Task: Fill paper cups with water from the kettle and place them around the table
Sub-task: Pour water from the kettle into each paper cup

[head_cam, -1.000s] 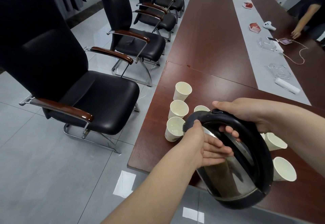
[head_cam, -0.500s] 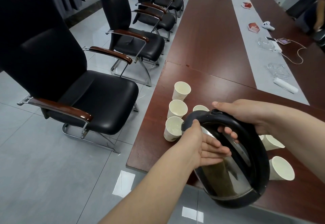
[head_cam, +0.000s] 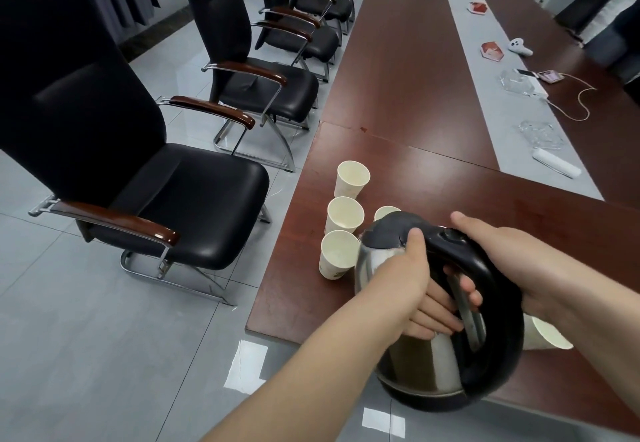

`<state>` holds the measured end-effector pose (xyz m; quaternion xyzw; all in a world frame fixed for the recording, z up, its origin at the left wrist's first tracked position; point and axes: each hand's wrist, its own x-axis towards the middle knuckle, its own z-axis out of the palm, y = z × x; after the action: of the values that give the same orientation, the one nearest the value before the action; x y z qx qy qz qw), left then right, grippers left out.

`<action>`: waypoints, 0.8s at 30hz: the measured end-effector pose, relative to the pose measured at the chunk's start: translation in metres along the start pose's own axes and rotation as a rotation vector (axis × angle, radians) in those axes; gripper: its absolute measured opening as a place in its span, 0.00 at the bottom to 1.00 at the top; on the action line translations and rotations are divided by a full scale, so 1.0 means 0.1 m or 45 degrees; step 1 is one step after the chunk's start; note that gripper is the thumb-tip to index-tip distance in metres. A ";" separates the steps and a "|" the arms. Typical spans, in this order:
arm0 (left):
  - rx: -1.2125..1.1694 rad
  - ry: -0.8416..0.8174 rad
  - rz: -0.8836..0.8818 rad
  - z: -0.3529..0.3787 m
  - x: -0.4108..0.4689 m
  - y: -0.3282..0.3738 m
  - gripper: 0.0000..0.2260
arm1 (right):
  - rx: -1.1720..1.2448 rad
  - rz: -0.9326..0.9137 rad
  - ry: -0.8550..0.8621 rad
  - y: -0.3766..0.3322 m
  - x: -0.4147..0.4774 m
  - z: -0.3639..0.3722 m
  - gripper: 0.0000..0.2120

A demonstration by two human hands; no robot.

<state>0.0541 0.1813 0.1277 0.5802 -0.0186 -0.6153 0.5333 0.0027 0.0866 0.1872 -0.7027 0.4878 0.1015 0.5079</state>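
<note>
Lower centre of the frame, my right hand (head_cam: 512,261) had its grip closed round the black loop handle of the shiny steel kettle (head_cam: 426,362). The kettle was held tipped at the near edge of the long reddish-brown wooden counter (head_cam: 398,95). My left hand (head_cam: 408,278) lay flat against the steel body, fingers straight and thumb up on the black lid: an open grip, pressing rather than clutching.

The spout end sat right at the rim of the nearest white paper cup (head_cam: 337,259), and I couldn't tell whether water was running. Behind it, toward the upper frame, the middle cup (head_cam: 344,214) and the far cup (head_cam: 351,178) stood upright in a line along the counter's left edge. A fourth cup (head_cam: 384,213) peeked out just behind the lid, mostly hidden. A fifth cup (head_cam: 547,334) showed at lower right, partly covered by my right wrist and the handle.

Left of the counter, a black leather chair with wooden armrests (head_cam: 173,199) stood on the grey tiled floor (head_cam: 86,337).
</note>
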 end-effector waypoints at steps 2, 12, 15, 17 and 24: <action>-0.053 -0.074 0.001 0.07 -0.02 -0.02 0.38 | 0.079 0.002 0.016 0.06 -0.04 0.00 0.28; -0.476 0.022 0.113 0.35 -0.09 -0.10 0.32 | 0.309 -0.111 -0.089 0.01 -0.29 0.03 0.20; -0.593 0.016 0.045 0.34 -0.15 0.03 0.29 | 0.275 -0.168 -0.138 -0.04 -0.33 -0.01 0.25; -0.579 -0.007 0.024 0.33 -0.19 0.14 0.31 | 0.231 -0.206 -0.140 -0.09 -0.35 -0.05 0.28; -0.673 -0.186 0.037 0.41 -0.11 0.41 0.31 | 0.137 -0.231 -0.025 -0.32 -0.27 -0.17 0.31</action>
<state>0.0473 0.1470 0.1754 0.3747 0.0957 -0.6314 0.6722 0.0088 0.0885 0.2319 -0.7147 0.4220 0.0356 0.5566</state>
